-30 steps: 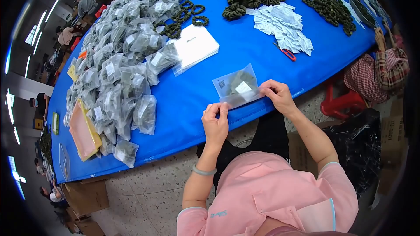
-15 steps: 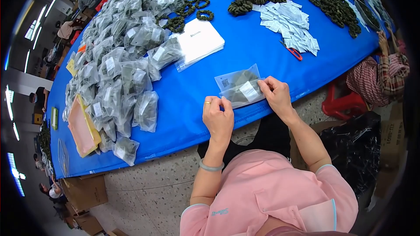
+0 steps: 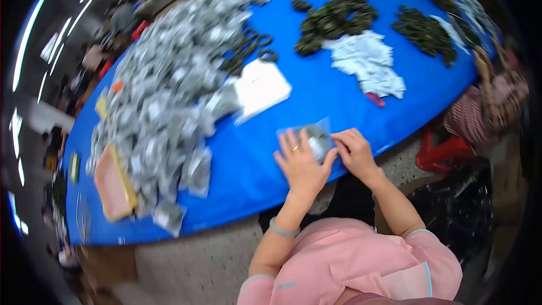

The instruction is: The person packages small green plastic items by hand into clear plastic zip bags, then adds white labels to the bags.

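Note:
A frosted plastic bag (image 3: 320,130) with a dark green scrunchie and a white label inside lies near the table's front edge. My left hand (image 3: 303,164) rests flat across the bag's left part, fingers spread, covering much of it. At the bag's right edge, my right hand (image 3: 354,155) has its thumb and forefinger pinched on the plastic. Behind the bag, to the left, sits a stack of flat white bags (image 3: 262,87). The view is blurred by motion.
A big heap of filled bags (image 3: 164,96) covers the table's left side, with a pink and yellow tray (image 3: 113,186). Dark green scrunchies (image 3: 339,17) and a pile of white labels (image 3: 367,62) lie farther back. Another person's arm (image 3: 485,70) is at right, near a red stool (image 3: 437,152).
My left hand has gone from a pinch at the bag's lower left edge to lying spread on top of it. My right hand stays at the right edge. The camera view has shifted.

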`<action>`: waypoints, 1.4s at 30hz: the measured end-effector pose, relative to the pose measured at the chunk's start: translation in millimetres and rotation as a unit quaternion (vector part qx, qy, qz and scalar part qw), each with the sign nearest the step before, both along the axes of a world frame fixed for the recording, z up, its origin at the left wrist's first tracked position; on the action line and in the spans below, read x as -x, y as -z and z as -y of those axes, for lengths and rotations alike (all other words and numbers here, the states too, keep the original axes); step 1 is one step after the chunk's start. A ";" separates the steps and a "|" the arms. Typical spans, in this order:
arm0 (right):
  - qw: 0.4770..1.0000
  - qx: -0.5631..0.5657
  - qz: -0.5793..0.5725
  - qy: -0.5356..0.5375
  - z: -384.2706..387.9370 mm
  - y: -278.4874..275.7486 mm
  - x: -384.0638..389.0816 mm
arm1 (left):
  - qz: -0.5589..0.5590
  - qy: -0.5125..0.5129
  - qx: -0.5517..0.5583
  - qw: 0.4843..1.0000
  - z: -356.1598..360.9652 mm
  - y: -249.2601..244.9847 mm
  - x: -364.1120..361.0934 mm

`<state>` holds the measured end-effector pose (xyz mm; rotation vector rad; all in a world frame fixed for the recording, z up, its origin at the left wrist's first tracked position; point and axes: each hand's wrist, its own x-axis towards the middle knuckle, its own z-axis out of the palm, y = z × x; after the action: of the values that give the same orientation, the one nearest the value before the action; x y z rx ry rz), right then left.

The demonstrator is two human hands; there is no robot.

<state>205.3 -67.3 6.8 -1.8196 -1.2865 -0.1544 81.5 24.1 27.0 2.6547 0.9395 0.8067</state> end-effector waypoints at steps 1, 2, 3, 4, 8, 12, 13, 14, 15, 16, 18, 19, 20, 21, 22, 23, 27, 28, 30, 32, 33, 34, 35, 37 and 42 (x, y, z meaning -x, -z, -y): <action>0.999 -0.022 -0.005 0.038 3.8 1.3 -5.5 | -0.063 -0.011 0.016 0.998 0.7 -6.3 -2.3; 0.998 -0.027 0.007 0.058 6.7 7.3 -12.5 | -0.073 -0.012 0.010 0.997 1.3 -9.7 -6.2; 0.996 -0.030 0.017 0.079 7.3 14.4 -16.9 | -0.085 -0.013 0.004 0.996 1.0 -10.1 -7.7; 0.995 -0.035 0.002 0.088 8.7 15.1 -18.0 | -0.098 -0.023 -0.019 0.995 2.9 -8.8 -10.7; 0.993 -0.048 0.018 0.106 14.3 17.4 -17.1 | -0.101 0.021 -0.016 0.994 0.0 4.4 -18.1; 0.995 -0.017 0.033 0.089 9.9 14.2 -15.0 | -0.107 0.034 -0.032 0.993 -8.8 8.1 -17.6; 0.995 -0.014 0.035 0.088 9.3 14.3 -15.2 | -0.112 0.030 -0.032 0.993 -9.0 6.6 -17.3; 0.995 -0.012 0.038 0.087 9.5 14.7 -15.7 | -0.117 0.025 -0.031 0.992 -8.4 5.1 -17.0; 0.996 -0.009 0.040 0.085 9.6 15.2 -15.8 | -0.122 0.021 -0.031 0.992 -7.8 3.9 -16.3; 0.996 -0.006 0.042 0.084 9.7 15.8 -15.6 | -0.127 0.016 -0.030 0.991 -7.8 3.6 -15.7; 0.995 -0.004 0.042 0.085 9.0 15.5 -14.4 | -0.104 0.027 -0.029 0.994 -10.4 7.3 -15.3; 0.995 0.000 0.043 0.087 8.8 14.3 -14.7 | -0.081 0.039 -0.026 0.996 -12.2 10.2 -15.8; 0.995 0.004 0.043 0.088 8.7 13.2 -14.7 | -0.058 0.050 -0.023 0.997 -13.7 13.1 -15.7; 0.995 0.008 0.042 0.090 9.1 12.6 -14.2 | -0.036 0.061 -0.020 0.997 -14.4 15.4 -14.8; 0.995 0.006 0.040 0.088 9.5 12.3 -13.3 | -0.039 0.059 -0.021 0.997 -14.5 16.9 -13.4; 0.995 0.005 0.042 0.094 9.3 11.8 -13.0 | -0.034 0.067 -0.021 0.997 -14.6 17.6 -13.2; 0.994 0.001 0.053 0.097 7.3 9.2 -14.7 | -0.010 0.090 -0.021 0.996 -12.9 17.1 -14.5; 0.995 0.000 0.053 0.087 6.3 9.3 -14.8 | -0.005 0.096 -0.023 0.995 -13.4 15.8 -13.4; 0.997 0.006 0.049 0.065 6.1 12.2 -15.4 | -0.029 0.100 -0.017 0.994 -15.4 12.7 -10.1; 0.996 0.007 0.036 0.083 2.0 9.1 -13.8 | -0.045 0.140 -0.032 0.989 -34.2 2.1 -5.2; 0.996 0.004 0.024 0.087 1.1 5.6 -10.8 | -0.041 0.139 -0.052 0.988 -48.0 -6.7 -4.6; 0.998 0.004 0.022 0.052 0.0 4.0 -9.6 | -0.044 0.103 -0.105 0.988 -72.0 -20.7 -3.1; 0.998 0.002 0.027 0.065 0.8 3.1 -8.8 | -0.066 0.035 -0.114 0.991 -106.5 -28.1 -2.3; 0.997 -0.002 0.031 0.074 -4.2 0.7 -10.6 | -0.060 -0.126 -0.186 0.973 -179.4 -65.0 4.4; 0.996 0.000 0.035 0.087 -3.1 -0.8 -10.3 | -0.008 -0.232 -0.181 0.956 -262.2 -91.2 12.1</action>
<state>215.5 -64.2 7.5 -1.9398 -1.1738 -0.3164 69.4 286.3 118.3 2.7706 1.5932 1.1549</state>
